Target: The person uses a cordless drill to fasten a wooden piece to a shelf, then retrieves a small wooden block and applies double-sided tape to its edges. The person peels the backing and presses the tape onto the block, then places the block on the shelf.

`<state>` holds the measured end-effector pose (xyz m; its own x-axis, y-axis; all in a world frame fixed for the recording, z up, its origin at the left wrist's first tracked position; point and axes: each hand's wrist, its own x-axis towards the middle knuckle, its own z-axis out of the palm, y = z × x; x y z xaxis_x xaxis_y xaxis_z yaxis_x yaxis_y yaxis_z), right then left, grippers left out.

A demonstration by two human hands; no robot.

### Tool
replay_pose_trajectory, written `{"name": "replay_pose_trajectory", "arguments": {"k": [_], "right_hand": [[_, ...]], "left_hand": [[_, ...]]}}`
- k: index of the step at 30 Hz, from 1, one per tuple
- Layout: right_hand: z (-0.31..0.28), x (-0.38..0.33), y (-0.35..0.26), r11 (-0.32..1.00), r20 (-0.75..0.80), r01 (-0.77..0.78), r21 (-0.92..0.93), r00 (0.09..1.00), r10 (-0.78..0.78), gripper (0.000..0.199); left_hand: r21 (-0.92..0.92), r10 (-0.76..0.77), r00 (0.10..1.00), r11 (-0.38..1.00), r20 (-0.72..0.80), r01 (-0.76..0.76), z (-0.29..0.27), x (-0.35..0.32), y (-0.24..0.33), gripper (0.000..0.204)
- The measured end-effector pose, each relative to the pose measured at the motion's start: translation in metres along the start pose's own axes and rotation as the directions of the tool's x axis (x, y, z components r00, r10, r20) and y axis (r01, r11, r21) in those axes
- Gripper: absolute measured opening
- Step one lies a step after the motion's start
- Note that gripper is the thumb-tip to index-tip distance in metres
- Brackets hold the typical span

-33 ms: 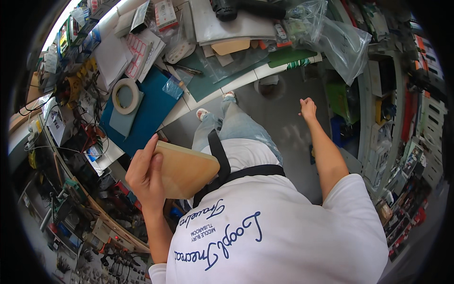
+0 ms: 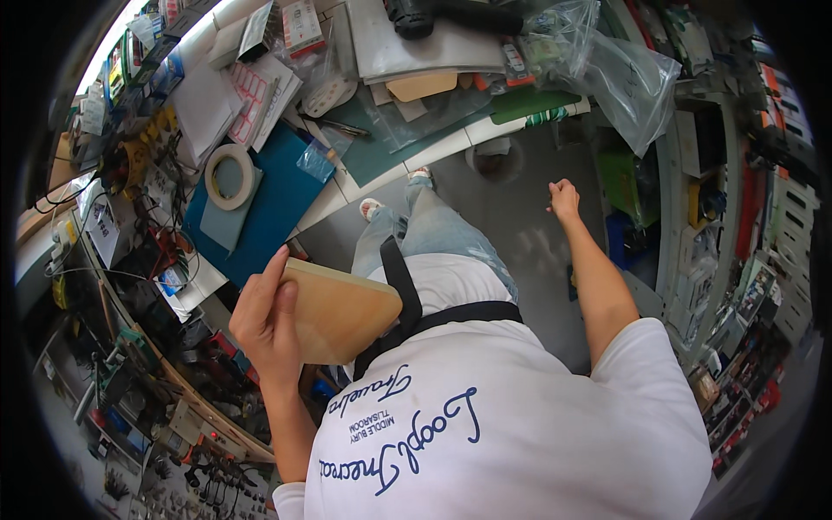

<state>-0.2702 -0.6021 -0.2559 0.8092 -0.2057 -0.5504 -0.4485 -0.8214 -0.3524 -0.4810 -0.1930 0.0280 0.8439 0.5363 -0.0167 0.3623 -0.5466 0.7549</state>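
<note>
My left hand [image 2: 267, 325] grips one edge of a flat tan slab [image 2: 342, 312] with rounded corners. Its broad face looks smooth and a little glossy, with a paler edge along the top. I cannot tell whether it is a board or a thick pad. The slab is tilted, held beside my waist near a black strap [image 2: 400, 282]. Out to the right, above the grey floor, hangs my right hand [image 2: 564, 199], its fingers curled in and nothing showing in them. It touches nothing.
Ahead is a cluttered bench with a blue mat [image 2: 290, 186], a roll of tape [image 2: 232, 177], papers [image 2: 204, 104] and plastic bags [image 2: 628, 87]. A round bin [image 2: 496, 161] stands on the floor near the bench. Packed shelves [image 2: 702, 234] line the right; tools and cables crowd the left.
</note>
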Motion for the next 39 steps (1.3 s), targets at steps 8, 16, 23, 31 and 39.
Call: {"name": "replay_pose_trajectory", "arguments": {"k": [8,16,23,31,39], "right_hand": [[0.001,0.008,0.004,0.989,0.155,-0.065,0.135,0.987,0.044,0.011],[-0.012,0.002,-0.007,0.999,0.198,-0.048,0.014,0.979,0.044,0.016],[-0.006,0.020,0.014,0.968,0.069,0.197,-0.158,0.980,-0.188,0.039],[-0.015,0.012,-0.009,0.970,0.071,0.080,-0.229,0.995,-0.065,0.033],[-0.015,0.018,-0.003,0.979,0.082,-0.202,0.012,0.976,0.200,0.018]], "left_hand": [[0.009,-0.045,0.999,0.999,-0.013,0.046,0.008,0.006,0.006,0.028],[0.003,-0.057,0.998,0.998,-0.004,0.057,0.010,0.009,0.009,0.027],[0.008,-0.064,0.998,0.998,-0.003,0.064,0.010,0.010,0.009,0.027],[0.012,-0.073,0.997,0.997,-0.002,0.073,0.009,0.008,0.008,0.027],[0.012,-0.057,0.998,0.998,-0.005,0.057,0.006,0.005,0.007,0.028]]}}
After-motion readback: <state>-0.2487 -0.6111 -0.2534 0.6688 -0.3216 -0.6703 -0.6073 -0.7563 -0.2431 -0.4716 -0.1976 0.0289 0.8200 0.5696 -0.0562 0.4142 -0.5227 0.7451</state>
